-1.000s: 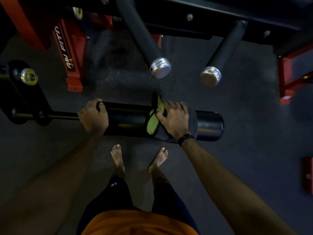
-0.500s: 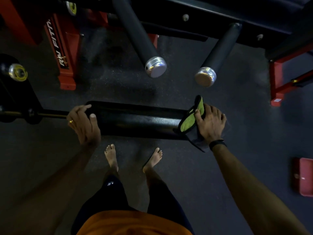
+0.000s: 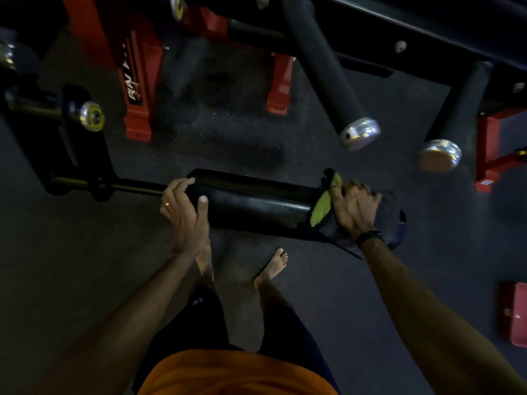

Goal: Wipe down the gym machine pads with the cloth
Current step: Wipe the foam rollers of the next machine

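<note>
1. The left hand (image 3: 185, 215) held the near end of the long black round roller pad (image 3: 256, 203).
2. The right hand (image 3: 355, 208) pressed the dark cloth with a green patch (image 3: 320, 208) around the pad's far end.

Long black roller pad (image 3: 256, 205), lying horizontal above the floor. Dark cloth (image 3: 328, 212) with green patch, draped over its right end.

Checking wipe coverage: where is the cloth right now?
In the head view, the cloth is wrapped over the right end of the roller pad, under the right hand.
</note>
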The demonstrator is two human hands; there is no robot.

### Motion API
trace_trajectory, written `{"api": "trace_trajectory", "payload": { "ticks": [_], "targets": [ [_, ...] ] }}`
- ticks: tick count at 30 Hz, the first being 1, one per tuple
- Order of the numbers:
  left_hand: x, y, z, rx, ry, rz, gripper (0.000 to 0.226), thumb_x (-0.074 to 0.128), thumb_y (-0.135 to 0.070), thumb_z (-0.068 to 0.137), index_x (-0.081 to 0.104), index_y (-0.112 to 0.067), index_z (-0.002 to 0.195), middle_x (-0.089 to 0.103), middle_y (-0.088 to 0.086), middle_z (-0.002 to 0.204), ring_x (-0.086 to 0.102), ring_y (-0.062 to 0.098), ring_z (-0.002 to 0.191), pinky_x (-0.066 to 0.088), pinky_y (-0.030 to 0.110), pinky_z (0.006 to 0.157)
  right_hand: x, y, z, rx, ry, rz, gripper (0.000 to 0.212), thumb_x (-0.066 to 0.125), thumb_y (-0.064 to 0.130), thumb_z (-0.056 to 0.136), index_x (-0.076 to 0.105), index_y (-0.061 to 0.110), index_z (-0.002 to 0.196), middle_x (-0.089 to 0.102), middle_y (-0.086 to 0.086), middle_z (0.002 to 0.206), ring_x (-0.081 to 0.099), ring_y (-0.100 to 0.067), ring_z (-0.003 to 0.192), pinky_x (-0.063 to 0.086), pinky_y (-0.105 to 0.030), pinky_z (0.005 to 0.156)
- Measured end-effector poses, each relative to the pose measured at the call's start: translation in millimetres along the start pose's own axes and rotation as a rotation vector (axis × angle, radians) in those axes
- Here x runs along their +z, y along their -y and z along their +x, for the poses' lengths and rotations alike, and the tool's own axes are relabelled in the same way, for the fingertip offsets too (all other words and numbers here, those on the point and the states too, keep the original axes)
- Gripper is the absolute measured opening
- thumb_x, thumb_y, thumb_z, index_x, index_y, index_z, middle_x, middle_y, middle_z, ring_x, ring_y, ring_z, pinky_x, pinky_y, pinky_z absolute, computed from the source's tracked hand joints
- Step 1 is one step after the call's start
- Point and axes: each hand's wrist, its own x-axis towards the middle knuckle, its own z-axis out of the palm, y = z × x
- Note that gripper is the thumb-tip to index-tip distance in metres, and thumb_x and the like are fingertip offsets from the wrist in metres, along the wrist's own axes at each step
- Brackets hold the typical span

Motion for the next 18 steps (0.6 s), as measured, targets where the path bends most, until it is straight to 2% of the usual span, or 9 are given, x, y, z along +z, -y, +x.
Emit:
{"api": "trace_trajectory", "payload": {
  "ticks": [3, 6, 7, 9, 11, 13, 15, 18],
  "targets": [
    [-9, 1, -1, -0.066, -0.033, -0.110, 0.055, 0.041, -0.047, 0.096, 0.045, -0.011, 0.138, 0.037, 0.007, 0.140, 0.043, 0.019, 0.127, 0.026, 0.046, 0.109, 8, 80, -11, -0.173, 0.026, 0.069, 0.041, 0.034, 0.043, 0.096, 0.068, 0.024, 0.108, 0.070, -0.008, 0.113, 0.061, -0.032, 0.105, 0.037, -0.047, 0.091],
    [-23, 5, 1, -0.128, -0.086, -0.172, 0.053, 0.045, -0.040, 0.096, 0.043, -0.009, 0.139, 0.036, 0.007, 0.141, 0.038, -0.002, 0.123, 0.027, 0.058, 0.109, 17, 160, -24, -0.334, 0.009, 0.087, 0.038, 0.038, 0.040, 0.099, 0.063, 0.028, 0.125, 0.068, -0.006, 0.115, 0.060, -0.031, 0.103, 0.039, -0.045, 0.086],
    [-25, 7, 3, -0.138, -0.094, -0.182, 0.052, 0.045, -0.039, 0.096, 0.044, -0.010, 0.139, 0.037, 0.007, 0.140, 0.039, -0.002, 0.122, 0.027, 0.059, 0.109, 21, 186, -27, -0.369, 0.023, 0.085, 0.039, 0.038, 0.041, 0.100, 0.060, 0.028, 0.129, 0.066, -0.005, 0.118, 0.059, -0.030, 0.105, 0.038, -0.045, 0.086],
    [-30, 11, 9, -0.157, -0.097, -0.187, 0.048, 0.043, -0.040, 0.098, 0.045, -0.014, 0.138, 0.039, 0.002, 0.139, 0.044, 0.010, 0.124, 0.028, 0.061, 0.108, 25, 237, -30, -0.397, 0.093, 0.080, 0.042, 0.036, 0.044, 0.100, 0.057, 0.024, 0.130, 0.063, -0.007, 0.123, 0.057, -0.031, 0.109, 0.039, -0.047, 0.090],
    [-35, 16, 19, -0.157, -0.097, -0.169, 0.045, 0.040, -0.042, 0.099, 0.046, -0.018, 0.136, 0.043, -0.002, 0.135, 0.047, 0.016, 0.121, 0.034, 0.058, 0.104, 24, 275, -28, -0.382, 0.185, 0.068, 0.043, 0.039, 0.045, 0.099, 0.060, 0.019, 0.126, 0.062, -0.011, 0.123, 0.056, -0.034, 0.112, 0.041, -0.050, 0.094],
    [-36, 14, 28, -0.153, -0.098, -0.149, 0.042, 0.040, -0.040, 0.098, 0.049, -0.018, 0.134, 0.046, -0.004, 0.132, 0.048, 0.011, 0.117, 0.035, 0.053, 0.104, 19, 284, -21, -0.342, 0.265, 0.076, 0.043, 0.043, 0.047, 0.098, 0.063, 0.018, 0.123, 0.063, -0.012, 0.122, 0.057, -0.036, 0.112, 0.044, -0.050, 0.093],
    [-32, 7, 37, -0.167, -0.096, -0.143, 0.042, 0.040, -0.039, 0.097, 0.051, -0.017, 0.132, 0.048, -0.005, 0.128, 0.048, 0.010, 0.116, 0.033, 0.044, 0.105, 18, 277, -13, -0.300, 0.325, 0.151, 0.042, 0.045, 0.050, 0.097, 0.065, 0.020, 0.119, 0.065, -0.012, 0.118, 0.059, -0.036, 0.109, 0.046, -0.047, 0.091],
    [-22, -7, 46, -0.198, -0.070, -0.148, 0.047, 0.037, -0.042, 0.095, 0.052, -0.016, 0.131, 0.050, -0.004, 0.128, 0.050, 0.015, 0.119, 0.024, 0.031, 0.102, 16, 266, 10, -0.174, 0.479, 0.242, 0.047, 0.045, 0.057, 0.096, 0.068, 0.016, 0.107, 0.067, -0.013, 0.116, 0.061, -0.034, 0.108, 0.040, -0.048, 0.098]
  ]
}}
